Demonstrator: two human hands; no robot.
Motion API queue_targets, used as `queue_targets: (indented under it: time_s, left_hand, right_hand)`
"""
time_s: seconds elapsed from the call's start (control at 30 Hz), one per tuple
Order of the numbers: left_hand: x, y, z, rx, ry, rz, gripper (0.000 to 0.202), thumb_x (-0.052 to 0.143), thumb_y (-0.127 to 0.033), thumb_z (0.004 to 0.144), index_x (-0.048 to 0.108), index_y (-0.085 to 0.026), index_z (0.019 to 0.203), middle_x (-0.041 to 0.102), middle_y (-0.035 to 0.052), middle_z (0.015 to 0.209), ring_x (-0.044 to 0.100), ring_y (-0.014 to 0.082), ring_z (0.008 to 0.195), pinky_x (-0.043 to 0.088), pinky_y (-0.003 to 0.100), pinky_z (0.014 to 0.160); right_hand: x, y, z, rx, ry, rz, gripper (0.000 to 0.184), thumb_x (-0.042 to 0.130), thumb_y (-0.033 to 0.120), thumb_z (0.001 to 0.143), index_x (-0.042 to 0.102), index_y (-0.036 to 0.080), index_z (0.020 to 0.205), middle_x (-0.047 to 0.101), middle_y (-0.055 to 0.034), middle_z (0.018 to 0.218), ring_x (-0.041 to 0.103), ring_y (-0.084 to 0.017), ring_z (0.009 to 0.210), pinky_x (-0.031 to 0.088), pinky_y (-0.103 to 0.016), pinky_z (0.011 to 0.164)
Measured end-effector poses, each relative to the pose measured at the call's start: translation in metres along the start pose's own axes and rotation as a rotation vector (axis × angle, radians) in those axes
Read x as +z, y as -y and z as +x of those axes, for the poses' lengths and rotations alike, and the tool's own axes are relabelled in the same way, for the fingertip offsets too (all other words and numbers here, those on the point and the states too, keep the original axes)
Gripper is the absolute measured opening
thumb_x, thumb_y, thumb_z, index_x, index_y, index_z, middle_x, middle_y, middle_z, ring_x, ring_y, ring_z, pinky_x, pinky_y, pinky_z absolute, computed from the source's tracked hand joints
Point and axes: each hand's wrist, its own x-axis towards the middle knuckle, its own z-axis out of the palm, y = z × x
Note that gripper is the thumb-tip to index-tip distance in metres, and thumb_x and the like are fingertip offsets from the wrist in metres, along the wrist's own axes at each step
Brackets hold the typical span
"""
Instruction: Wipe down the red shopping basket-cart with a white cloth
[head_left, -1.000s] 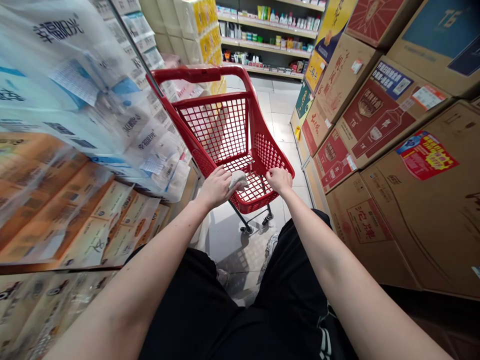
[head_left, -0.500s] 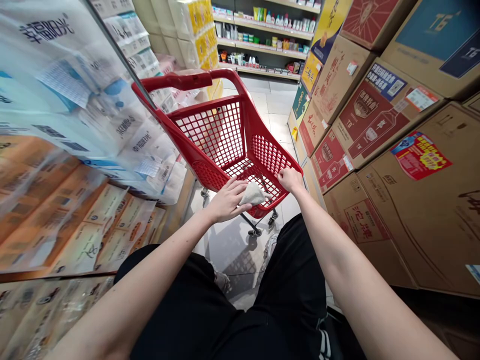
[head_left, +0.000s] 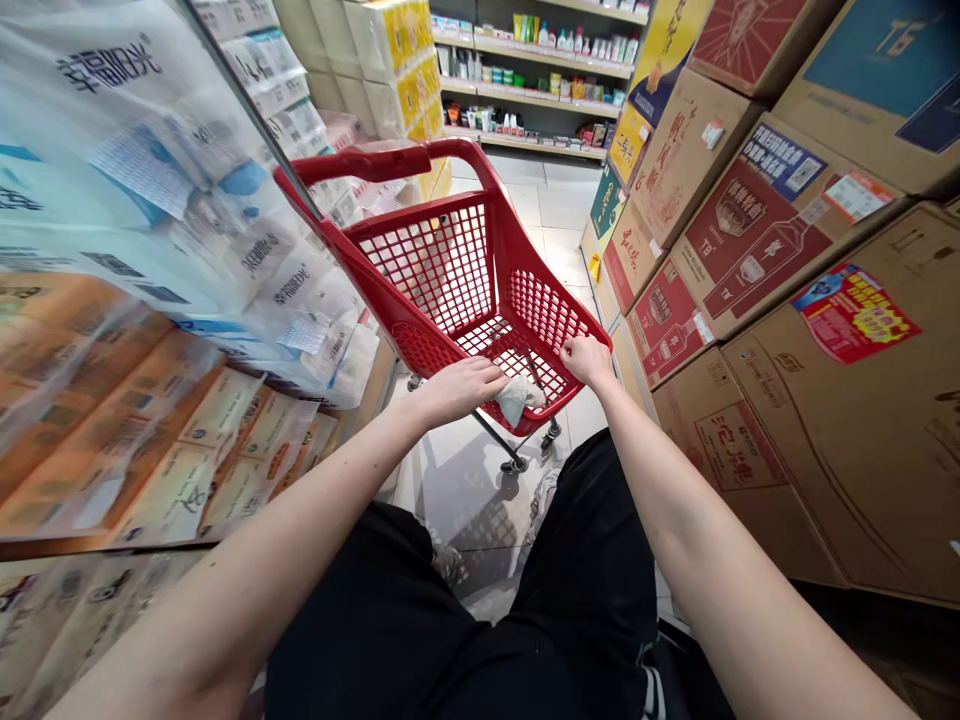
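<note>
A red plastic shopping cart (head_left: 424, 265) with lattice sides stands in front of me, its near end towards my knees. A crumpled whitish cloth (head_left: 520, 399) lies over the near rim. My left hand (head_left: 461, 390) is palm down at that rim, fingers together and bent over the cloth's left part; its thumb is hidden. My right hand (head_left: 587, 358) is closed around the cart's right near rim, its fingertips out of sight inside the basket.
Wrapped tissue packs (head_left: 285, 290) are stacked along the left, behind a slanting metal pole (head_left: 240, 95). Cardboard cartons (head_left: 750, 230) wall the right side. Beyond the cart, tiled floor (head_left: 551, 205) leads to shelves of bottles (head_left: 551, 90).
My left hand has shifted slightly and its fingers have drawn together; more of the cloth shows to its right. My right hand keeps its hold. The view has turned a little.
</note>
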Motion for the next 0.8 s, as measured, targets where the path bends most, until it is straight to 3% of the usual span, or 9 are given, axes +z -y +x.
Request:
queue_targets:
  time_s: [0.1,0.27,0.57,0.7,0.8]
  left_hand:
    - [0.000,-0.002,0.003,-0.013,0.006,0.099,0.027,0.048,-0.014,0.095,0.060,-0.015,0.119,0.066,0.0092,0.103,0.057,0.0227,0.097,0.041,0.036,0.088]
    - [0.006,-0.005,0.005,-0.033,-0.045,0.151,0.025,0.048,-0.015,0.095,0.061,-0.016,0.116,0.064,0.0096,0.101,0.056,0.0218,0.094,0.039,0.034,0.086]
    - [0.012,-0.012,0.026,-0.083,-0.092,0.181,0.017,0.049,-0.017,0.094,0.061,-0.015,0.105,0.061,0.0085,0.094,0.055,0.0230,0.090,0.039,0.034,0.082]
    - [0.014,-0.016,0.036,-0.121,-0.115,0.200,0.016,0.048,-0.016,0.094,0.061,-0.016,0.103,0.062,0.0088,0.094,0.056,0.0236,0.091,0.040,0.035,0.082]
    - [0.015,-0.015,0.035,-0.127,-0.115,0.194,0.018,0.049,-0.015,0.092,0.062,-0.016,0.105,0.063,0.0092,0.095,0.057,0.0232,0.090,0.040,0.035,0.081]
  right_hand:
    - [0.000,0.000,0.001,0.000,0.010,0.007,0.034,0.041,0.032,0.094,0.074,0.022,0.094,0.073,-0.0075,0.103,0.064,-0.023,0.099,0.046,-0.029,0.078]
    - [-0.001,0.000,0.000,-0.016,-0.015,0.009,0.033,0.041,0.029,0.094,0.073,0.020,0.093,0.074,-0.0091,0.099,0.064,-0.024,0.101,0.046,-0.029,0.078]
    - [0.009,0.036,-0.023,0.002,-0.021,0.116,0.036,0.038,0.036,0.096,0.072,0.024,0.093,0.074,-0.0053,0.095,0.068,-0.021,0.089,0.045,-0.027,0.072]
    - [0.012,0.034,-0.022,0.051,-0.067,0.110,0.038,0.036,0.034,0.096,0.072,0.022,0.094,0.074,-0.0069,0.094,0.068,-0.020,0.088,0.045,-0.027,0.072]
    - [0.013,0.029,-0.016,0.067,-0.029,0.069,0.036,0.039,0.033,0.095,0.072,0.019,0.092,0.074,-0.0099,0.093,0.068,-0.022,0.090,0.045,-0.029,0.072]
